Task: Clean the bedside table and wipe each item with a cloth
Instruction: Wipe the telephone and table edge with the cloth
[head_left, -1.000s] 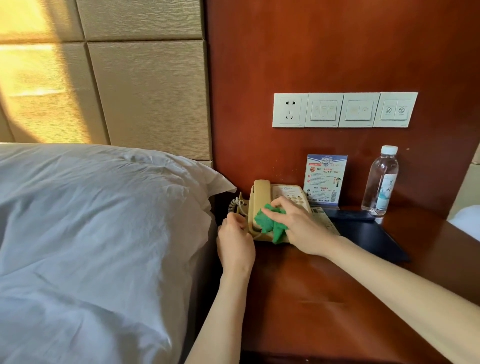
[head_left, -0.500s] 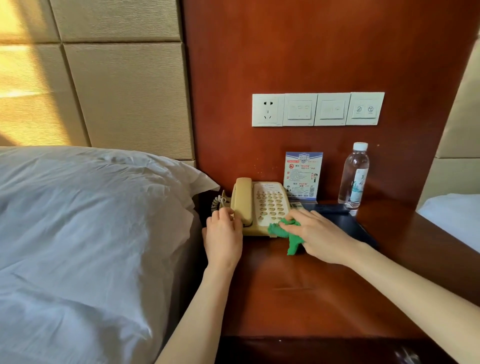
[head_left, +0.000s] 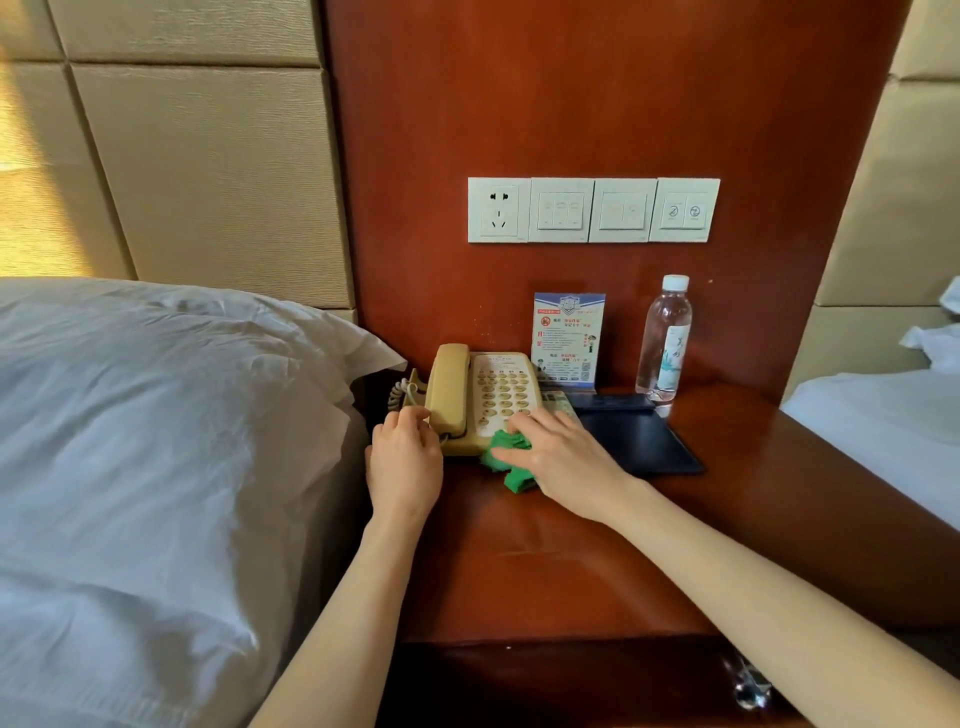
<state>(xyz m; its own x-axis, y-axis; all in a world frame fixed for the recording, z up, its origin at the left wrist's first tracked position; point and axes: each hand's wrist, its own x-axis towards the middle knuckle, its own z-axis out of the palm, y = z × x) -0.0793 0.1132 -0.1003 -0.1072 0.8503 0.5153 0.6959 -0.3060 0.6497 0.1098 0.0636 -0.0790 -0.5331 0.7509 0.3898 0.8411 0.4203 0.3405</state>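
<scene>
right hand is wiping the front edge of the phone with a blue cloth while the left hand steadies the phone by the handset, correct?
Not quite: the cloth is green, not blue, as the head view shows. The rest holds: the right hand presses it on the phone's front edge while the left hand steadies the phone by the handset.

Warm sunlight falls from the left onto the padded wall (head_left: 31, 171), making a yellow patch there. The rest is softly and evenly lit. The polished surface (head_left: 545, 561) shows a dull sheen. Straight lines bend at the edges, and a shiny thing at the lower right is blurred
</scene>
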